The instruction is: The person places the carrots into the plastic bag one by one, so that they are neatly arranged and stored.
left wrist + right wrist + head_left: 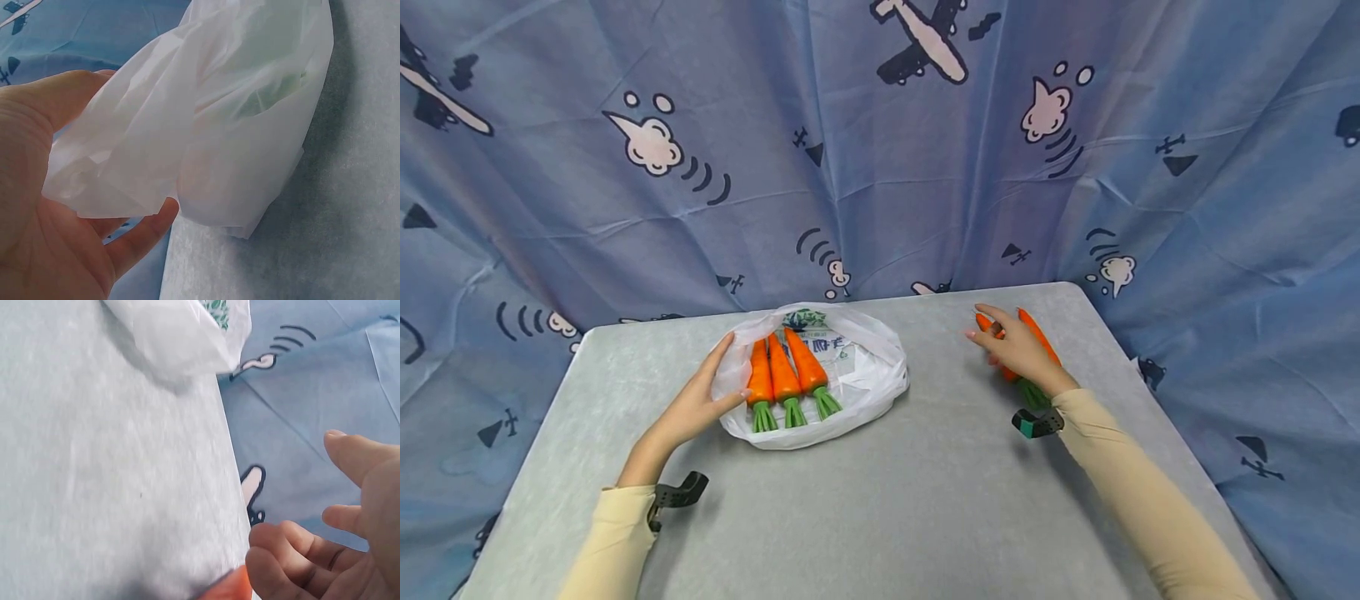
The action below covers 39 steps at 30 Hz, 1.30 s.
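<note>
- Left hand [696, 406] grips the rim of one thin white plastic bag [857, 375] on the grey tabletop [880, 500]; three orange toy carrots [784, 375] lie inside.
- Right hand [1018, 350], fingers loosely curled, rests on two more orange carrots [1039, 335] well apart, right.

The carrots [785, 371] in the bag [865, 375] are orange with green tops; the bag is thin white plastic with a green and blue print; the table [880, 500] is pale grey; the backdrop cloth [880, 167] is blue, patterned with dark planes and white clouds; both sleeves [1150, 492] are cream.
</note>
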Each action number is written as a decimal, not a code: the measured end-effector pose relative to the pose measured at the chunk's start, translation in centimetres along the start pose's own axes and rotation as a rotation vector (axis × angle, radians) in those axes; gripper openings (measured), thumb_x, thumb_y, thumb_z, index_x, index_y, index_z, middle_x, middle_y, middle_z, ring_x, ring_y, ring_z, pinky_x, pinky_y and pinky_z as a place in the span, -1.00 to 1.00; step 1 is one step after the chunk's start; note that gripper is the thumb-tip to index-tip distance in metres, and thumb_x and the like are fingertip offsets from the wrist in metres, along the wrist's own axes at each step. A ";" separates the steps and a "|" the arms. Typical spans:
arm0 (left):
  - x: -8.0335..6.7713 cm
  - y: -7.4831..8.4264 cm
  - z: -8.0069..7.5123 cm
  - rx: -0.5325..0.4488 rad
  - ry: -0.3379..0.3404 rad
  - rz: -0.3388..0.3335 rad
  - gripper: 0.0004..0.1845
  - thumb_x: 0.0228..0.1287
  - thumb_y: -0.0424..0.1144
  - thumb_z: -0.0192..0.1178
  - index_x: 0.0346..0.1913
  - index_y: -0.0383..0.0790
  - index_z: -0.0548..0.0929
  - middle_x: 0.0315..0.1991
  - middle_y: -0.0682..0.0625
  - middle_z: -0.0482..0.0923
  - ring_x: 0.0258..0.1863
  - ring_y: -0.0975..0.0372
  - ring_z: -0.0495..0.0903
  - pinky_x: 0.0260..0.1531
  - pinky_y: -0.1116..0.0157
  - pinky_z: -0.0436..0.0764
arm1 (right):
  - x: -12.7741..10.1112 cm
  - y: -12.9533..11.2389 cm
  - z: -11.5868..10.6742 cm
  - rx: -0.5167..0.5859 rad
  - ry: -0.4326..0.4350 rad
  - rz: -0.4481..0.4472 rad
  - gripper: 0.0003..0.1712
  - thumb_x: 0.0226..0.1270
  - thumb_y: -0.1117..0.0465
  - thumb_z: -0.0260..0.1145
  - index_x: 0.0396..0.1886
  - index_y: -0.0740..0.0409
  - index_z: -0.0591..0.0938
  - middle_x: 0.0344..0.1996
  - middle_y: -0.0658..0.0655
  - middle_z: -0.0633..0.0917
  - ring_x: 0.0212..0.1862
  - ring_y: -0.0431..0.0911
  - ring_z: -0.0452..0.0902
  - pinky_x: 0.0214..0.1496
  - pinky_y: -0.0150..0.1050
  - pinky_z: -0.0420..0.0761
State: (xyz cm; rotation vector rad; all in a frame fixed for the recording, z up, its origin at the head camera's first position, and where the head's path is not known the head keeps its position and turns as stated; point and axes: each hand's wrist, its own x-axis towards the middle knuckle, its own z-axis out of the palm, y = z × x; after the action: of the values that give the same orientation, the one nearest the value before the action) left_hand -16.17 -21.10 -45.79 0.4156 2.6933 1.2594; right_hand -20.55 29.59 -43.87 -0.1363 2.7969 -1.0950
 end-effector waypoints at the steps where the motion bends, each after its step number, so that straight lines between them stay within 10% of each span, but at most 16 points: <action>1: 0.0 0.0 0.0 -0.002 -0.001 -0.002 0.05 0.31 -0.10 0.31 0.61 0.11 -0.23 0.63 -0.22 -0.22 0.58 -0.24 -0.14 0.46 -0.34 -0.01 | 0.0 0.3 -0.1 -0.008 0.004 0.005 -0.16 0.40 -0.24 0.21 0.55 -0.02 0.22 -0.17 0.25 0.63 -0.43 0.00 0.63 -0.39 -0.28 0.56; 39: 0.1 -0.3 0.0 -0.013 0.000 0.016 0.04 0.30 -0.12 0.31 0.61 0.07 -0.21 0.62 -0.22 -0.20 0.58 -0.23 -0.13 0.47 -0.32 -0.01 | -1.0 4.6 -2.3 -0.064 -0.032 0.121 -0.11 0.40 -0.19 0.22 0.50 0.27 0.25 -0.39 0.18 0.48 -0.54 -0.10 0.53 -0.45 -0.28 0.65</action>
State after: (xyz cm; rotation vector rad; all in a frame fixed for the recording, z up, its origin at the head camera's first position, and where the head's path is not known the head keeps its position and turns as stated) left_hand -16.36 -21.23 -46.06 0.4365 2.6852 1.2801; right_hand -20.13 34.63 -45.22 0.0093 2.7718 -0.9683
